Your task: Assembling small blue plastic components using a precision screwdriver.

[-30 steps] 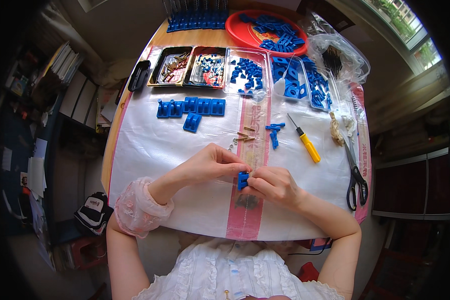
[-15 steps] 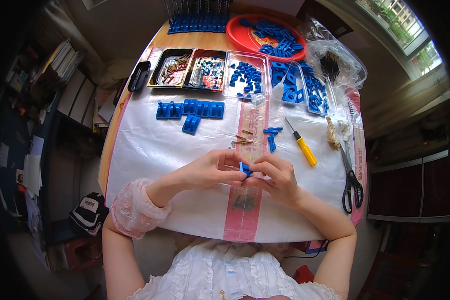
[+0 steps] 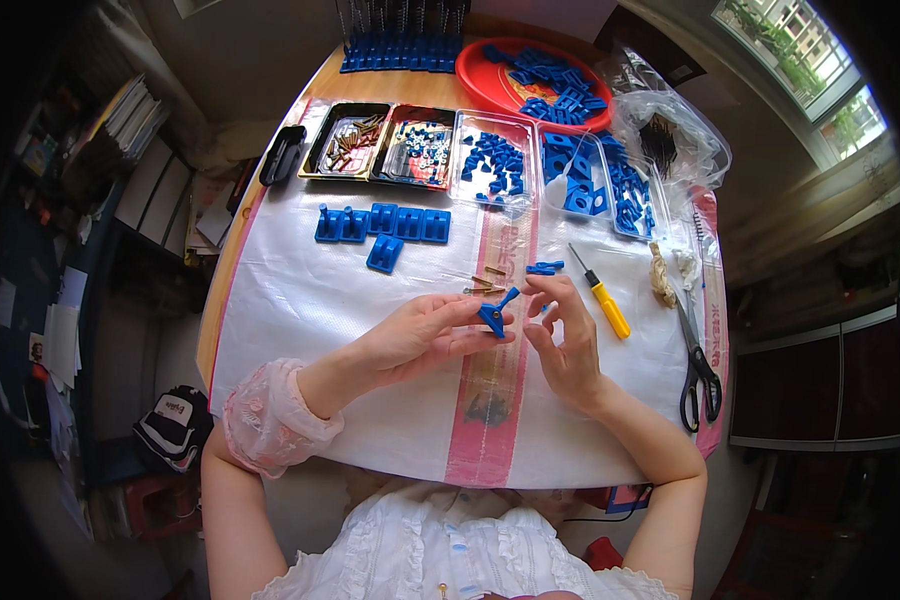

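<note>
Between the thumb and fingers of my left hand [image 3: 435,335] is a blue plastic bracket [image 3: 492,318], with a narrow blue arm sticking up from it toward the right. My right hand [image 3: 562,345] is just to the right of it, apart from the bracket, with its fingers spread and curved. Beyond my hands lie several brass-coloured screws [image 3: 488,283] and some small blue arm pieces [image 3: 545,268]; my right fingers partly cover one of these. Farther left, several blue brackets [image 3: 407,224] stand grouped on the white sheet.
Along the back are a tray of screws [image 3: 355,145], a tray of small nuts [image 3: 417,150], clear boxes of blue parts [image 3: 497,165] and a red basin [image 3: 480,85]. To the right lie a yellow-handled screwdriver [image 3: 608,305] and black-handled scissors [image 3: 701,385]. A black case [image 3: 283,155] sits far left.
My right hand has come away from the blue bracket and moved slightly right, its fingers spreading. The bracket stays in my left hand, now turned so its arm shows.
</note>
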